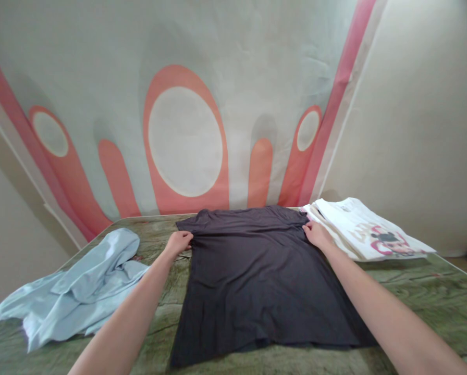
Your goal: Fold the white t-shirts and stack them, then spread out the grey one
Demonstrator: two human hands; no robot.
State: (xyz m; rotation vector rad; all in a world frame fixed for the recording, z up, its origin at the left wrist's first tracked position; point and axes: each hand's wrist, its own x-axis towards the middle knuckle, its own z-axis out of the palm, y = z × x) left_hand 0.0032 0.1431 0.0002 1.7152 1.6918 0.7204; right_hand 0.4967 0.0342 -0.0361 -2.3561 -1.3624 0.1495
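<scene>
A dark grey T-shirt (257,276) lies spread flat on the green patterned table (432,297), collar end away from me. My left hand (177,242) is closed on the shirt's left edge near the sleeve, fingers curled into the cloth. At the right sleeve my right hand (315,233) pinches the fabric. Both forearms reach forward from the bottom of the view on either side of the shirt.
A crumpled light blue garment (77,289) lies at the left of the table. A stack of folded white shirts with a pink and black print (370,234) sits at the back right. A wall hanging with orange-red shapes (186,140) is behind the table.
</scene>
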